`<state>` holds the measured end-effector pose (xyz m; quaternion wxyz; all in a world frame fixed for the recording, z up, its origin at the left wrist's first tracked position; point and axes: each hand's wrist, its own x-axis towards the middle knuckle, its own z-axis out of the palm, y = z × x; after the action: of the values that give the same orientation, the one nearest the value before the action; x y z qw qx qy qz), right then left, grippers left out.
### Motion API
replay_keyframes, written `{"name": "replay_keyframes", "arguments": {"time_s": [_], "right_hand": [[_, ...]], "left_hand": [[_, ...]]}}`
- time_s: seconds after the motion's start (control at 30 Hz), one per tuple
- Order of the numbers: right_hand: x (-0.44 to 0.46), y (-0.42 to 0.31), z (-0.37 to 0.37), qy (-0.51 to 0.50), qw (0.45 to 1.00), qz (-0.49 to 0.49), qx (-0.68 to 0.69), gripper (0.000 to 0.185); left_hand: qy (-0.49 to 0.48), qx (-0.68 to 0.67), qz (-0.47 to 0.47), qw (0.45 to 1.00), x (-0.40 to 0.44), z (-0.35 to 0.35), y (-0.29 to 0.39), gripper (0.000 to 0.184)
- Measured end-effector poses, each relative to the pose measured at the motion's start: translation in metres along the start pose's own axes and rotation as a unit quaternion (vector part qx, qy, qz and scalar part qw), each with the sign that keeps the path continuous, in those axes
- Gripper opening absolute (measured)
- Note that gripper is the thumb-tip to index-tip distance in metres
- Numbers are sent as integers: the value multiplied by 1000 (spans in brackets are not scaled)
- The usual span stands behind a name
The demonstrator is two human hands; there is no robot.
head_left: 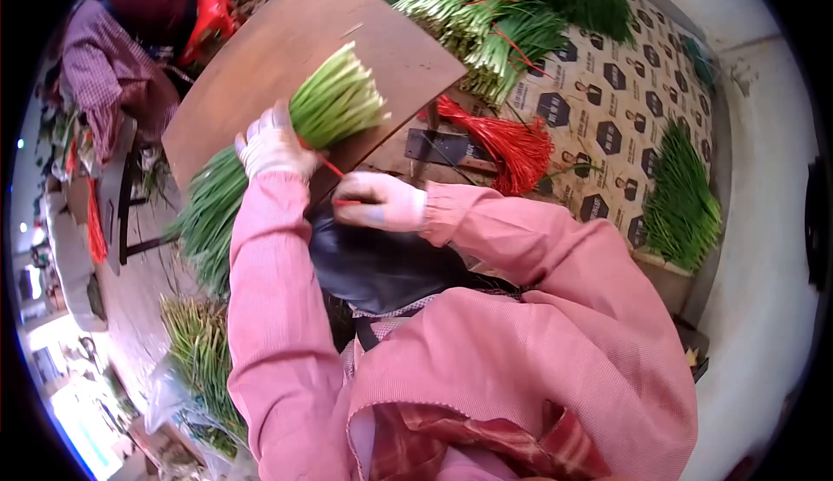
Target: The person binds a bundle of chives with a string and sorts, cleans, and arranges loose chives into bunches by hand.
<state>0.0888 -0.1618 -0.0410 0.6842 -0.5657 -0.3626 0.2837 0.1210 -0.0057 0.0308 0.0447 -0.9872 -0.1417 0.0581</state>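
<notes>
1. Two hands were on this one, and the left grip [278, 143] was closed around the bundle [337, 104] of green stalks. The right grip [377, 202] looked to be pinching the red tie [331, 167], though blur made the fingers hard to read, so don't quote me.
2. Biggest worry, imo: a slack left hold could've let stalks slide out of line or fan apart while the tie was pulled.
3. Yanking the tie too hard could've snapped it or bruised the stems; pulling it off-angle could've left it crooked.
4. As for position, the bundle sat right in the left grip, pale cut ends poking out past the fingers over the brown desk [260, 56], leafy ends trailing out the opposite side. The right grip was just beside it, on the near side, linked by the tie.
</notes>
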Motion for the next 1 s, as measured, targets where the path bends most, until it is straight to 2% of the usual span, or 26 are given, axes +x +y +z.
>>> {"name": "replay_keyframes", "arguments": {"time_s": [0.07, 0.1, 0.13, 0.17, 0.2, 0.23, 0.3, 0.37, 0.4, 0.43, 0.47, 0.53, 0.57, 0.63, 0.7, 0.77, 0.83, 0.9, 1.0], "right_hand": [[-46, 7, -26, -79, 990, 81, 80, 22], [-78, 1, -45, -103, 952, 231, 175, 30], [-118, 44, -61, -31, 913, 327, 242, 36], [-135, 17, -72, 0, 871, 381, 311, 43], [-157, 38, -88, 19, 829, 427, 360, 51], [-173, 38, -100, 64, 803, 431, 407, 62], [-200, 47, -128, 55, 789, 300, 533, 79], [-196, 15, -130, 63, 804, 222, 548, 92], [-185, -8, -116, 97, 814, 141, 556, 93], [-193, -10, -119, 89, 803, 93, 582, 91], [-199, -17, -120, 78, 789, 45, 608, 89], [-227, -48, -122, 251, 785, -2, 567, 85], [-240, -57, -130, 330, 775, -23, 538, 83], [-289, -31, -155, 438, 737, -11, 514, 76], [-303, -58, -161, 475, 746, 0, 466, 74], [-328, -35, -192, 601, 718, 15, 352, 76], [-355, -14, -232, 636, 685, 36, 355, 68], [-336, -20, -266, 661, 652, 72, 365, 60], [-295, -3, -334, 657, 703, 47, 267, 52]], "left_hand": [[101, 7, 85, 991, -18, 10, -6, 84], [135, 4, 132, 982, -30, 11, -7, 83], [158, -20, 199, 967, -44, 2, -3, 81], [105, 2, 242, 965, -52, -13, 4, 74], [165, -20, 333, 928, -62, -19, 11, 69], [219, -42, 420, 879, -71, -25, 21, 64], [234, 2, 522, 820, -89, -49, 64, 53], [270, -34, 609, 745, -101, -52, 114, 45], [275, -49, 634, 721, -106, -50, 140, 44], [276, -66, 657, 698, -110, -46, 163, 43], [258, -86, 656, 704, -115, -45, 182, 45], [233, -120, 654, 709, -107, -35, 200, 47], [216, -122, 638, 729, -96, -25, 204, 51], [115, -119, 572, 803, -73, -18, 189, 61], [78, -110, 521, 843, -41, 2, 167, 73], [70, -59, 449, 889, -11, 26, 153, 80], [90, -38, 397, 913, 2, 38, 150, 85], [86, -1, 365, 927, 21, 47, 152, 88], [70, 3, 328, 942, 43, 68, 153, 88]]}}
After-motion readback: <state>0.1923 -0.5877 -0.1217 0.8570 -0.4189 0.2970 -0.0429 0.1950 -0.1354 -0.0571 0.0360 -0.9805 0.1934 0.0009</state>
